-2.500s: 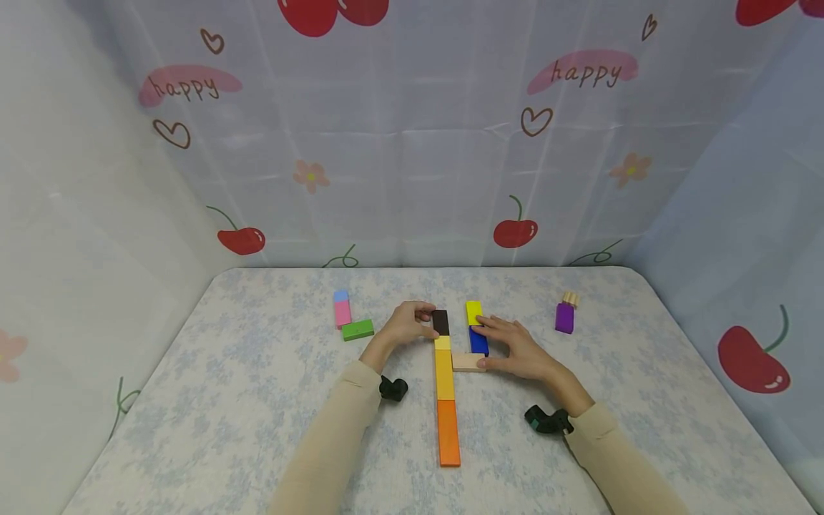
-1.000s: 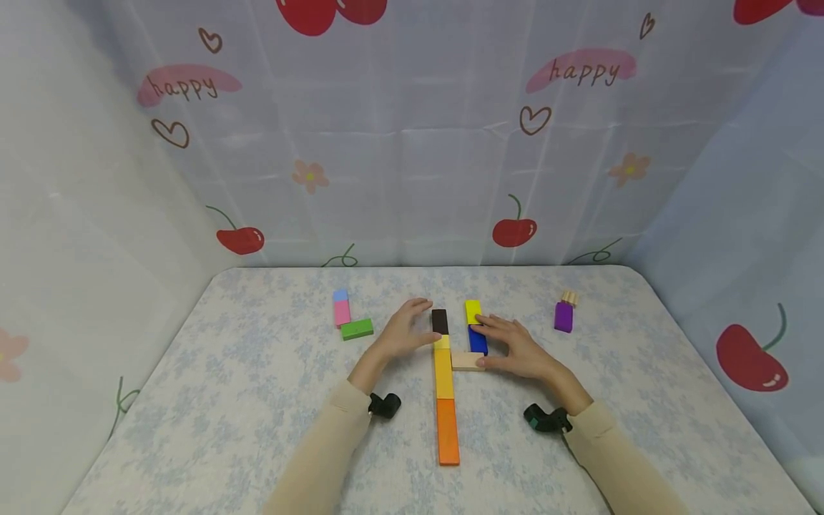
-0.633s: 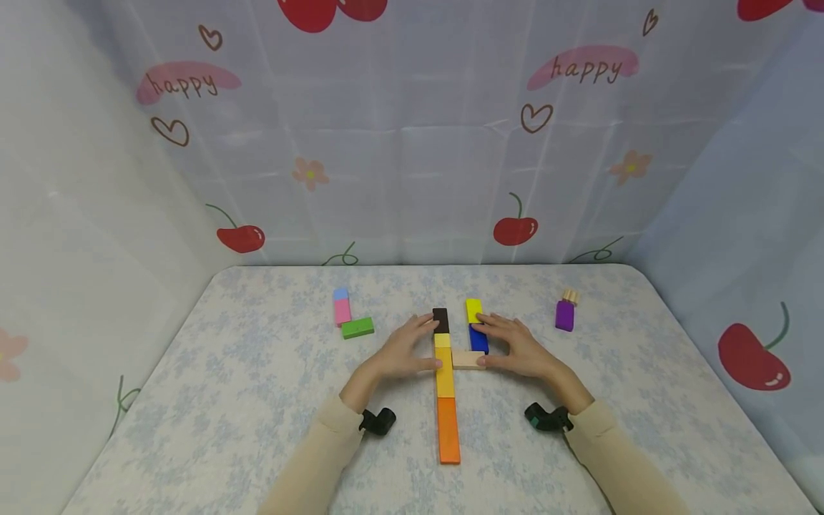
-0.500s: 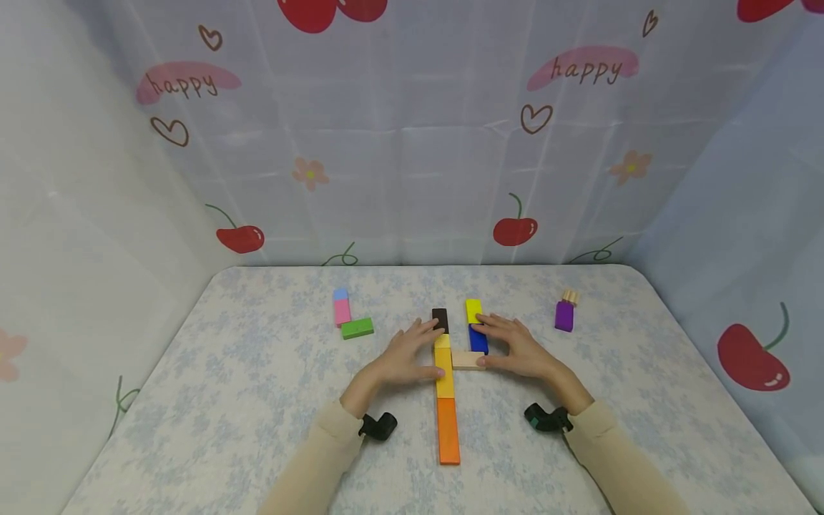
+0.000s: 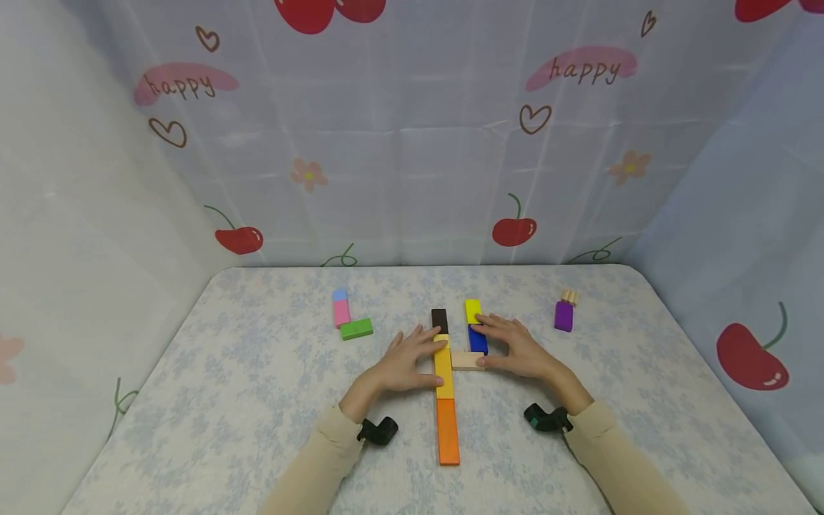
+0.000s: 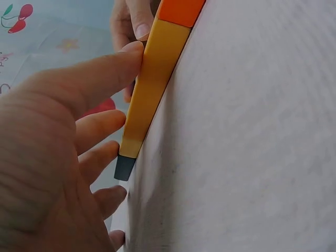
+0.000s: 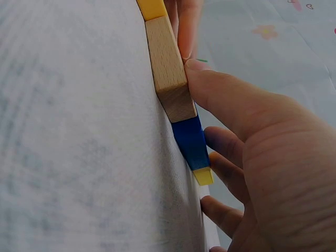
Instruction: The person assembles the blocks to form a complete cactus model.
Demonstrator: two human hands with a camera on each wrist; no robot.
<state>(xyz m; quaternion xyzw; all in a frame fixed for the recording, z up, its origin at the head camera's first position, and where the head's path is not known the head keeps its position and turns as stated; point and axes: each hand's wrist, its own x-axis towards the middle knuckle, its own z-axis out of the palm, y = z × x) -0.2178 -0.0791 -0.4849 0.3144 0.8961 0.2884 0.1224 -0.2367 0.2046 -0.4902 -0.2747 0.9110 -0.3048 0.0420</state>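
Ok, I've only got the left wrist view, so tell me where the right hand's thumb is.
Observer: The right hand has its thumb against the plain wooden block.
Operator: Now report the far right.
Observer: A purple block lies there, with small light wooden pieces at its far end.
Operator: Do the far left too.
Observer: A green block lies beside the near end of a pink block.

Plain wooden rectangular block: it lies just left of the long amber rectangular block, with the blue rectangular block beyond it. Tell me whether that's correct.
Wrong side: the plain wooden rectangular block lies just right of the long amber rectangular block, as the head view shows. The blue rectangular block is indeed beyond it.
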